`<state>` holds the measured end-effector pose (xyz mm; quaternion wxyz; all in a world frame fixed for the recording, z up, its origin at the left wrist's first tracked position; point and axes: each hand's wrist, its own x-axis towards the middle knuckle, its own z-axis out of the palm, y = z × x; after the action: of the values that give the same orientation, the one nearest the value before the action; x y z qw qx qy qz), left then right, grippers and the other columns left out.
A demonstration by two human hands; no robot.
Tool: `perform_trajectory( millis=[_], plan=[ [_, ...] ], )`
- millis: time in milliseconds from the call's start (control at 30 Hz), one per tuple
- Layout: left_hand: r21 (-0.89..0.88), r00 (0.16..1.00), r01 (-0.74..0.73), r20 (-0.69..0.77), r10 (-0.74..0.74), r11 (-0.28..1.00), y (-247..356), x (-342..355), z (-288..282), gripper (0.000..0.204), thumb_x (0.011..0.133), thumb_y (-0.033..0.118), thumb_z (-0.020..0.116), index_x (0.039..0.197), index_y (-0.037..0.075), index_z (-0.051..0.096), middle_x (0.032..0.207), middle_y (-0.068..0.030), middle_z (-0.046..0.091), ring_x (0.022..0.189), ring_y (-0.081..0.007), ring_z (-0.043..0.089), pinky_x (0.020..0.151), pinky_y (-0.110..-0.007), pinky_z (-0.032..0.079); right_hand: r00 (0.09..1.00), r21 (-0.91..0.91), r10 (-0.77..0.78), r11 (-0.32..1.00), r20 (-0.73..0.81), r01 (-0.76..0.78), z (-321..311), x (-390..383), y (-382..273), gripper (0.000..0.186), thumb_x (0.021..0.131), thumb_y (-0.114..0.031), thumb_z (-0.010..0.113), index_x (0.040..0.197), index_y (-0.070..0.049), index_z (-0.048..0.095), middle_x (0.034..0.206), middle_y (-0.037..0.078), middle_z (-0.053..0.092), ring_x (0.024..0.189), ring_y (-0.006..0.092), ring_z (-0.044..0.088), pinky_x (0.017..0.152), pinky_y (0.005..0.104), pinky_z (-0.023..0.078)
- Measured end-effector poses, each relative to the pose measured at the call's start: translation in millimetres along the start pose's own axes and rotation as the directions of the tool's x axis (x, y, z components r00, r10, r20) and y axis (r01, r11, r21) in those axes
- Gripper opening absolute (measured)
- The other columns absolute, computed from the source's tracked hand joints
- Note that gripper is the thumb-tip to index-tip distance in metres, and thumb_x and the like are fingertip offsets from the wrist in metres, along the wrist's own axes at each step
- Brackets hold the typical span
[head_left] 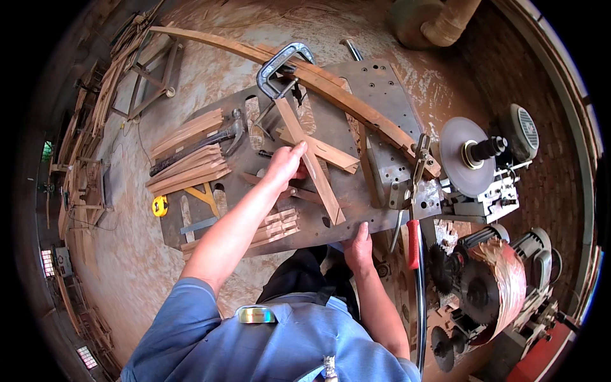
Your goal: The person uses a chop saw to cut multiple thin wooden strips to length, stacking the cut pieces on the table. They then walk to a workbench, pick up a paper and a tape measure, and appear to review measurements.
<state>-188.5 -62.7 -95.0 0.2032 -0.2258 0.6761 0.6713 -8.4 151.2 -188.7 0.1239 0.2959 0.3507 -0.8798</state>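
Observation:
My left hand (pixel 287 167) is closed on a wooden strip (pixel 323 188), thumb on top, held aslant over the metal table (pixel 254 219). A second, notched wooden piece (pixel 328 153) lies crosswise beneath it. Beyond the strip's far end is a C-clamp (pixel 270 70), set around a long wooden beam (pixel 375 118). My right hand (pixel 359 248) is at the table's near edge, its thumb against the edge and its other fingers curled, partly hidden below. Left of my left forearm lie a hammer (pixel 232 132) and stacked wooden strips (pixel 191 169); short notched pieces (pixel 280 226) are near the front edge.
A yellow tape measure (pixel 160 205) and a yellow square (pixel 205 198) are at the table's left side. To the right stand a grinding disc (pixel 468 156) and a machine with saw blades (pixel 442 267). A red-handled bar clamp (pixel 414 245) hangs at the right edge. Timber is piled far left.

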Motion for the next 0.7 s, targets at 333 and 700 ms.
perform_trajectory(
  millis=[333,700],
  plan=[
    [0.754,0.474,-0.581,0.619,0.627,-0.306,12.7,-85.5,25.2,0.033,0.081,0.000,0.054,0.113,0.005,0.060,0.107,-0.0152,0.060,0.101,-0.0325,0.059,0.089,-0.044,0.048,0.999,0.009,-0.032,0.999,-0.019,0.032,-62.3,-68.6,-3.9,0.052,0.100,-0.039,0.045,0.133,0.001,0.043,0.128,0.010,0.053,0.118,0.0222,0.050,0.104,0.0367,0.037],
    [0.323,0.303,-0.825,0.946,0.119,-0.464,24.6,-66.6,108.1,0.033,0.077,0.008,0.061,0.110,0.006,0.058,0.106,-0.0077,0.061,0.105,-0.0269,0.057,0.096,-0.040,0.043,0.991,-0.192,-0.052,0.981,-0.126,0.027,-159.5,-61.6,-1.4,0.057,0.098,-0.039,0.048,0.134,0.005,0.044,0.135,0.011,0.049,0.123,0.0208,0.044,0.106,0.0321,0.032]
  ],
)
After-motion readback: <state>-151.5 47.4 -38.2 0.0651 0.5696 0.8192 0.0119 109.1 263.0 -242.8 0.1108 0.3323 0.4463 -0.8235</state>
